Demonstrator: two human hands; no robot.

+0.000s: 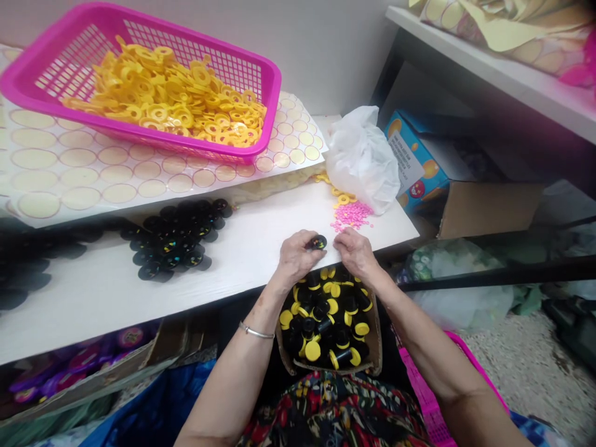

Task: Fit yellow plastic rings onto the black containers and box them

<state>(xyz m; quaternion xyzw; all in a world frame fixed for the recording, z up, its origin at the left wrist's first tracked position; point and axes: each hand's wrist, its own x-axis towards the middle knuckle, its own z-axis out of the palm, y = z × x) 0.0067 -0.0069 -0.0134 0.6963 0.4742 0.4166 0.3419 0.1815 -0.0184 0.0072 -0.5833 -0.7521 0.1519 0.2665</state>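
Note:
My left hand [298, 254] is closed around a small black cup [317, 242] at the table's front edge. The cup's open top faces up, with small bright specks inside. Close by on the right, my right hand [354, 251] has its fingertips pinched together at the near side of a pile of tiny pink rings [352, 215]; whatever they hold is too small to make out. Below both hands, a cardboard box [376, 347] on my lap holds many black pieces with yellow caps [313, 351]. Similar black cups [174, 245] stand in a cluster to the left.
A pink basket [267, 133] of yellow ring-shaped parts [186, 93] sits on sticker sheets [116, 180] at the back left. A white plastic bag [365, 158] lies behind the pink pile. A blue carton [414, 155] stands at right, under a shelf [488, 68].

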